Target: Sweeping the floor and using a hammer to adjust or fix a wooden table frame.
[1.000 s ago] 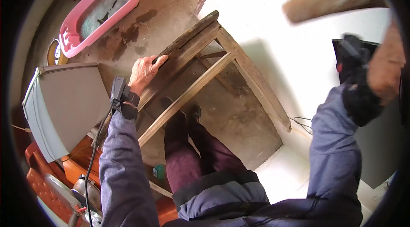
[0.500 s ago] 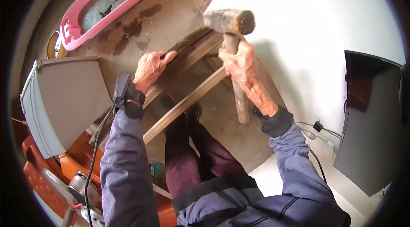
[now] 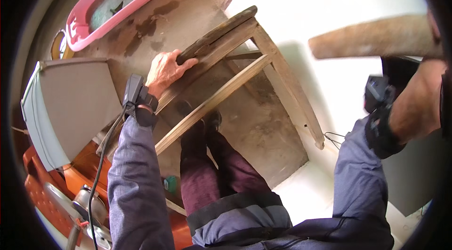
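A worn wooden bench (image 3: 230, 85) is tipped over in front of me, its dark seat edge facing up and away, with legs and a pale rail nearer me. My left hand (image 3: 165, 72) is closed round the seat edge, thumb lying on top. Raised at the far right, my right hand (image 3: 433, 69) is partly cut off by the picture's rim. It grips a hammer (image 3: 372, 37), whose wooden handle points left over the white wall. The hammer's head is out of sight. Each wrist carries a black strapped-on device.
A pink tub (image 3: 117, 17) of sudsy water stands at the far left, beside damp floor patches. On the left are a grey-topped cabinet (image 3: 77, 104), an orange-red chair (image 3: 37, 174) and a metal pot (image 3: 90, 203). A white wall (image 3: 292, 15) and a dark panel (image 3: 409, 170) lie right.
My right hand has swung the hammer from above the bench's far end up and right to the picture's edge. My left hand stays on the bench, which looks almost unmoved.
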{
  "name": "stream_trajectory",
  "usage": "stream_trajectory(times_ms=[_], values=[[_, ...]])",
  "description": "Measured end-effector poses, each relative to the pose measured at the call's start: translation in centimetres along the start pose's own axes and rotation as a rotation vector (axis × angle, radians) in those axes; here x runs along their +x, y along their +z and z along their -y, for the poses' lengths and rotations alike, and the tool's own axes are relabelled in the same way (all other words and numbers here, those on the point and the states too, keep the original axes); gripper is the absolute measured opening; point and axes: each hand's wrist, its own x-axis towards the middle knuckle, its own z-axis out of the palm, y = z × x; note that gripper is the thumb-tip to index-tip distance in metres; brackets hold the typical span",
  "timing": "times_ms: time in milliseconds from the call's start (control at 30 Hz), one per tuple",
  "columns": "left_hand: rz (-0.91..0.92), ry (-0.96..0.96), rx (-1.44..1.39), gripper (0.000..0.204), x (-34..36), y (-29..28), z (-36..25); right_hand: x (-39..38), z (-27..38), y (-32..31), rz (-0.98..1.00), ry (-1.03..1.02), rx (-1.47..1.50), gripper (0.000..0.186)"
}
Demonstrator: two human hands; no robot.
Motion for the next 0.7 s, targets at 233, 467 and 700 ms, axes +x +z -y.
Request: stream_trajectory(times_ms=[233, 467, 700], values=[[-0.262, 0.489, 0.083, 0.015, 1.2, 1.1, 1.3, -18.9, -13.6, 18.2, 0.313, 0.737, 0.246, 0.011], [-0.286, 0.425, 0.188, 0.012, 0.2, 1.6, 3.0, -14.7, -8.7, 18.1, 0.132, 0.716, 0.018, 0.009], [-0.269, 0.368, 0.214, 0.016, -0.7, 1.3, 4.4, -8.8, 0.9, 12.4, -0.146, 0.510, 0.350, 0.005]])
